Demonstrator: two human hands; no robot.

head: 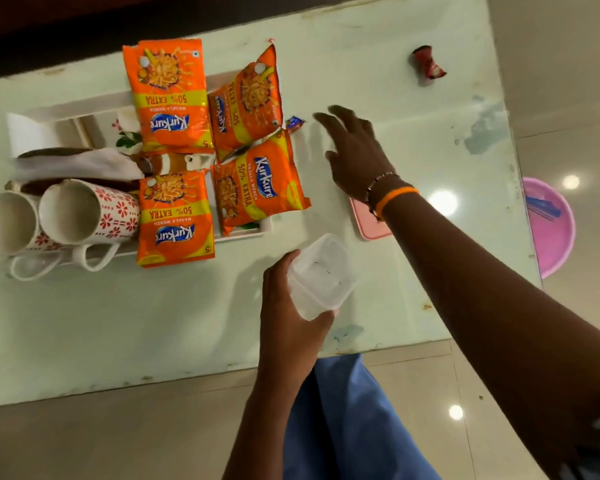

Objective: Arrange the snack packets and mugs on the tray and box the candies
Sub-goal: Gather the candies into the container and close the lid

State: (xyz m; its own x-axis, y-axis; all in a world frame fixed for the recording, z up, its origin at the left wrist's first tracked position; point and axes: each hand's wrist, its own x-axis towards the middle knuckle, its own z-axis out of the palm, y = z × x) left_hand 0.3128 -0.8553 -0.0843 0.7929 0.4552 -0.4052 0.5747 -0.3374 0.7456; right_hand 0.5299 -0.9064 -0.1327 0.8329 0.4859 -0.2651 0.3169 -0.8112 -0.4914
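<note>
Much of the white tray (84, 105) on the pale green bench (118, 323) is hidden beneath four orange Kurkure snack packets (168, 95), and the printed floral base shows only in gaps between them. Two white mugs with red flower patterns (87, 211) lie on their sides at the tray's left end, the leftmost cut partly by the frame edge; what the brown and white shapes behind them are is hard to make out. A small blue-wrapped candy (294, 123) peeks from just beside the right-hand packets, partly covered. A red-wrapped candy (427, 64) lies well apart near the bench's far right corner. The left hand (288, 306) grips a clear plastic box (321, 275), thumb and fingers clamped around its side, tilted above the bench. The right hand (355, 154), wearing a beaded bracelet and an orange band, hovers with fingers spread apart, holding nothing, near the blue candy. A pink lid (369, 225) lies partly hidden under that wrist. A pink basin (551, 237) sits on the floor, cut off by the bench edge.
</note>
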